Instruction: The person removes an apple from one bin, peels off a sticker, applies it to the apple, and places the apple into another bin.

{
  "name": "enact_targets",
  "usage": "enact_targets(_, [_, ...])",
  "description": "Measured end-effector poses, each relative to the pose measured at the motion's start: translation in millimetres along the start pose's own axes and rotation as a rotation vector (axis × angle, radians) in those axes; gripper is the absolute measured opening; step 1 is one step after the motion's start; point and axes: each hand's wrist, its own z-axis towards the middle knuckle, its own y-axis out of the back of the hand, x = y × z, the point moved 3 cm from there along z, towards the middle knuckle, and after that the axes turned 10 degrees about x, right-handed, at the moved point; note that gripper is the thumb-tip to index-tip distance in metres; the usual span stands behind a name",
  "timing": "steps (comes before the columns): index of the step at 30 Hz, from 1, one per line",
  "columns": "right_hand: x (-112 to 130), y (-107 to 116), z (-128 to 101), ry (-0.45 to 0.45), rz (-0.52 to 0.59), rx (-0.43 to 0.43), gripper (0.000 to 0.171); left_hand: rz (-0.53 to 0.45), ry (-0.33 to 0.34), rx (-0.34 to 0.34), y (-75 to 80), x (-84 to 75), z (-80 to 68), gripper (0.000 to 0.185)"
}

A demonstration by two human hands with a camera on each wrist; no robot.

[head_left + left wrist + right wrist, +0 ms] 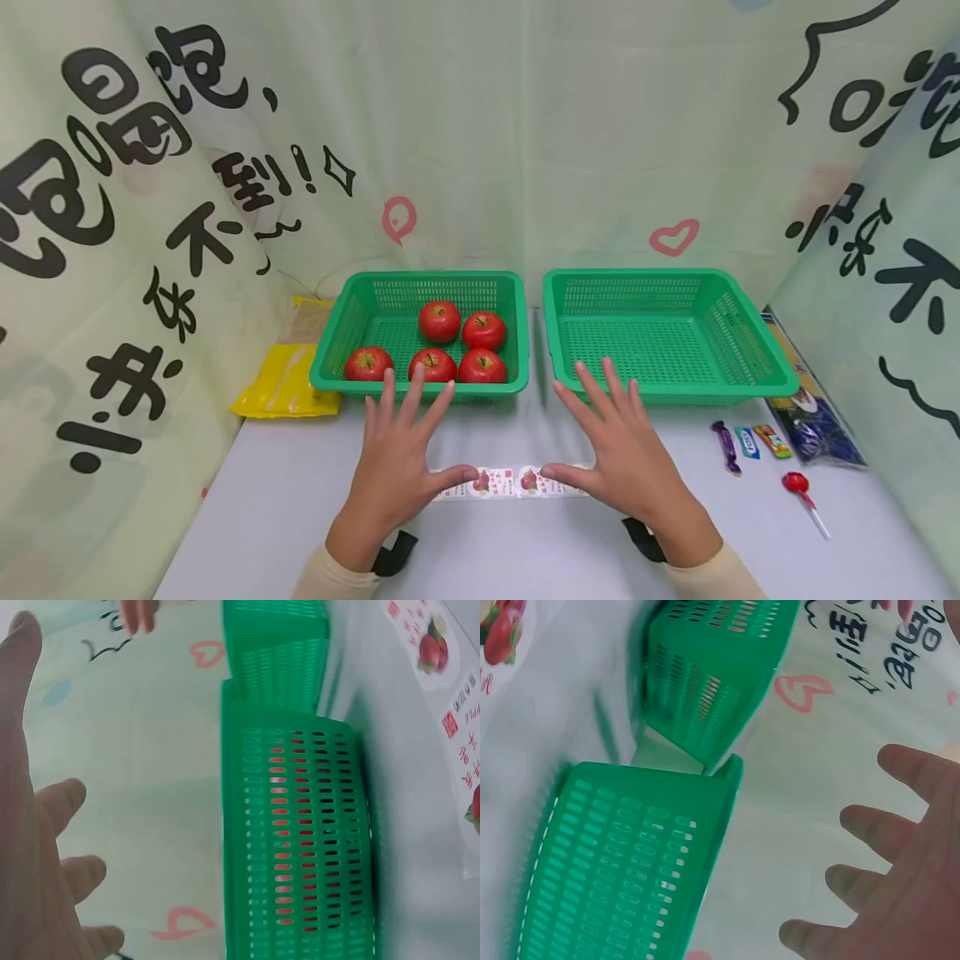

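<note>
Both hands flat and spread above the white table (247, 517), fingers straight, holding nothing. Left hand (397, 467) and right hand (626, 458) sit either side of a strip of stickers (510, 482), the thumbs of both at or just over its ends; contact cannot be told.

The sticker strip lies on the table just in front of the gap between the two green baskets. Left basket (337, 333) holds five tomatoes (439, 321); right basket (750, 333) shows only its mesh floor.

Handling, as a judgement: the strip looks thin, light and limp, flat against the table, so hard to lift from above. Best taken by pinching one end and peeling up. It would likely curl or tear if pulled hard.

Beside the right basket: small wrapped sweets (727, 446) and a red lollipop (797, 483). Beside the left basket: a yellow packet (281, 392).
</note>
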Motion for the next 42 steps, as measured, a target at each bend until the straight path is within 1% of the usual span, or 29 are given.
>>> enact_targets(2, [2.5, 2.1, -5.9, 0.009, 0.022, -0.034, 0.101, -0.042, -0.006, -0.014, 0.7, 1.6, -9.0, 0.105])
enact_targets(4, [4.6, 2.9, -12.3, 0.015, 0.048, -0.072, 0.1, -0.078, -0.001, -0.007, -1.9, 3.7, -17.9, 0.105])
enact_targets(6, [6.0, 1.8, -19.1, 0.017, 0.075, -0.109, 0.098, -0.113, 0.025, 0.021, -7.2, 6.5, -25.5, 0.102])
enact_targets(9, [6.1, -3.2, -27.7, 0.017, 0.113, -0.168, 0.094, -0.164, 0.086, 0.071, -18.6, 13.2, -33.0, 0.1])
enact_targets(12, [3.1, -11.6, -32.0, 0.023, 0.172, -0.231, 0.088, -0.18, 0.146, 0.096, -31.6, 23.1, -35.6, 0.09])
enact_targets(15, [-1.4, -23.4, -33.3, 0.02, 0.262, -0.275, 0.08, -0.191, 0.183, 0.102, -42.9, 32.9, -38.2, 0.076])
enact_targets(17, [-5.7, -32.3, -32.8, 0.005, 0.328, -0.281, 0.074, -0.2, 0.209, 0.108, -49.1, 39.3, -38.2, 0.069])
enact_targets(18, [-7.9, -36.6, -32.3, -0.004, 0.362, -0.275, 0.071, -0.217, 0.234, 0.114, -51.3, 42.2, -37.8, 0.066])
enact_targets(20, [-12.9, -45.4, -31.5, -0.027, 0.435, -0.249, 0.063, -0.247, 0.298, 0.093, -53.5, 47.5, -36.0, 0.058])
enact_targets(21, [-15.6, -49.4, -31.4, -0.041, 0.473, -0.231, 0.058, -0.276, 0.341, 0.066, -54.2, 50.7, -34.6, 0.055])
enact_targets(23, [-20.7, -56.4, -32.0, -0.069, 0.539, -0.195, 0.05, -0.372, 0.428, -0.047, -52.3, 57.0, -30.6, 0.047])
enact_targets(24, [-22.9, -59.3, -32.5, -0.082, 0.563, -0.179, 0.047, -0.426, 0.476, -0.128, -50.5, 60.4, -28.2, 0.044])
enact_targets(26, [-26.6, -64.1, -33.5, -0.107, 0.604, -0.15, 0.043, -0.548, 0.551, -0.32, -45.5, 68.1, -22.7, 0.042])
enact_targets(28, [-29.5, -66.9, -34.4, -0.116, 0.63, -0.135, 0.042, -0.653, 0.603, -0.499, -40.8, 76.5, -14.5, 0.048])
enact_targets(29, [-30.9, -67.7, -34.7, -0.119, 0.64, -0.129, 0.041, -0.695, 0.632, -0.564, -39.0, 80.6, -9.4, 0.053])
enact_targets(31, [-32.8, -69.4, -34.8, -0.123, 0.66, -0.115, 0.041, -0.786, 0.664, -0.675, -35.9, 89.0, 1.5, 0.065])
enact_targets(33, [-34.3, -71.1, -34.7, -0.127, 0.675, -0.103, 0.041, -0.843, 0.69, -0.738, -34.0, 96.8, 11.7, 0.077])
enact_targets(34, [-35.0, -71.8, -34.7, -0.131, 0.682, -0.097, 0.041, -0.869, 0.7, -0.759, -33.1, 99.9, 15.9, 0.083])
enact_targets(36, [-36.0, -73.1, -34.7, -0.138, 0.689, -0.084, 0.041, -0.898, 0.718, -0.778, -32.4, 105.2, 22.5, 0.092])
enact_targets(38, [-36.5, -73.6, -34.9, -0.148, 0.695, -0.076, 0.042, -0.937, 0.724, -0.763, -34.1, 108.2, 26.5, 0.097])
enact_targets(40, [-36.1, -73.2, -34.9, -0.154, 0.708, -0.071, 0.042, -1.011, 0.698, -0.743, -38.2, 109.6, 28.2, 0.101])
enact_targets(42, [-34.6, -71.7, -34.1, -0.151, 0.731, -0.068, 0.043, -1.093, 0.656, -0.719, -43.7, 109.8, 28.8, 0.106])
